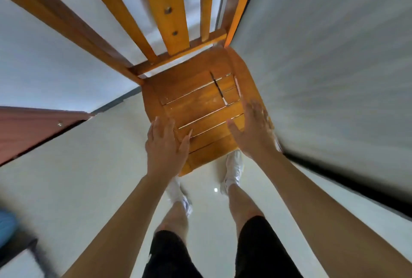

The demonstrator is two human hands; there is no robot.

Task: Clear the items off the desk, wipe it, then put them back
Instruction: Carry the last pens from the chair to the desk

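Fig. Head view, looking down at a wooden chair; L-to-R.

(a) Far L: a blue object (6, 226) at the frame's lower edge, blurred, not identifiable. Above it, a red-brown panel (33, 126) w/ a screw head. It may be the desk's edge or a door, cannot tell which. No desk is otherwise recognisable and no items are in view.

(b) Left hand (166, 144): over the near-L corner of the chair seat (200, 104), palm down, fingers straight and close together, thumb out. It holds nothing. Whether it touches the wood or hangs just above it cannot be told.

(c) Centre: the slatted seat is bare, w/ the chair back (165, 10) rising at its far edge. Below the near edge are two white shoes, L (178, 195) and R (234, 170), on pale floor (89, 177).

(d) Right hand (254, 128): over the seat's R edge, fingers straight and spread, somewhat blurred. It holds nothing, and contact is likewise unclear.

(e) Far R: grey wall (334, 77), streaked by blur.

Step, as judged: w/ both hands empty at the seat's two side edges, the chair itself seems to be the concern. Either it is to be shifted clear of the desk, or it serves as a parking spot for items. How far the task has got can't be judged from here.

Next move calls for: fingers curled under both side edges, an even two-handed lift or slide, and care for the toes just beneath the near edge.
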